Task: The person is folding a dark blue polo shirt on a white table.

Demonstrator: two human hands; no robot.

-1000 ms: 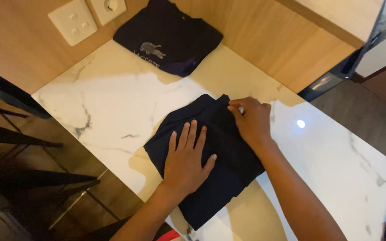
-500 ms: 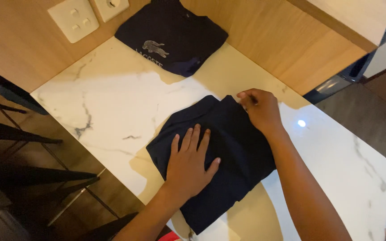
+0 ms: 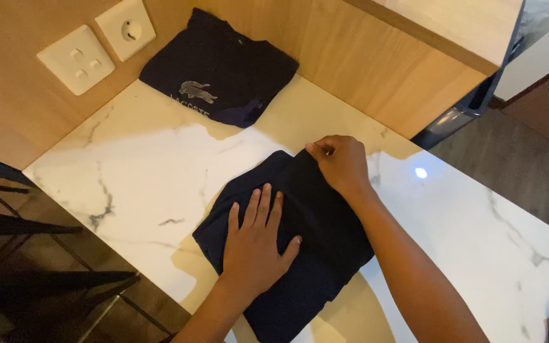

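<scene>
— Dark blue cloth was seen in the middle. What was it?

— A folded dark shirt was laid on the marble worktop. Its long side was run from the near edge of the worktop up and away toward the wooden wall.

— Where were the hands placed?

— The left hand was pressed flat on the near part of the shirt, with the fingers spread wide and nothing gripped. The right hand was set at the far corner of the shirt. Its fingers were pinched tight on the cloth edge there.

— Which hand was nearer to that far corner?

— The right hand was, by a lot. The corner was held right at its fingertips. The left hand was kept lower down, on the middle of the shirt.

— What else was seen?

— A second folded dark shirt with a pale picture on it was laid well apart, against the wooden wall. Two white wall plates were fixed beside it. A dark floor was seen past the worktop on the right.
</scene>
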